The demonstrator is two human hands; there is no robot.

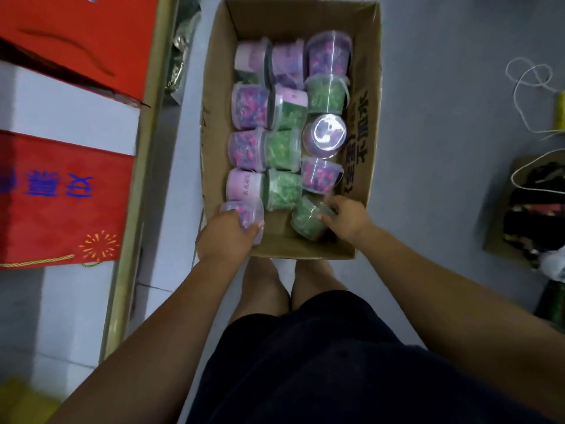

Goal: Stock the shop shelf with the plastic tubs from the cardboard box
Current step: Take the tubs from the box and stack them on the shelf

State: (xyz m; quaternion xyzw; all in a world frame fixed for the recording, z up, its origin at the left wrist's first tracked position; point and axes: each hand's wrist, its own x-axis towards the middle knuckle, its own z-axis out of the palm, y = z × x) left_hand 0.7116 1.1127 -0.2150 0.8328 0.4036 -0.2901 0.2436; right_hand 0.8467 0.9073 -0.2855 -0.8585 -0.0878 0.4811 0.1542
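**Head view: a tub in each hand**

Left hand (pixel 227 237) grips a purple-filled tub (pixel 246 209) at the near left corner of the cardboard box (pixel 368 142); right hand (pixel 347 218) curls its fingers round a green-filled tub (pixel 305 221) lying tilted at the near right. Beyond them the other tubs (pixel 282 146) lie on their sides in rows (a lid-up tub (pixel 324 136) stands among them). The box sits on the grey floor (pixel 443 179) beside a white shelf (pixel 76 111) bearing red gift bags (pixel 61 203).
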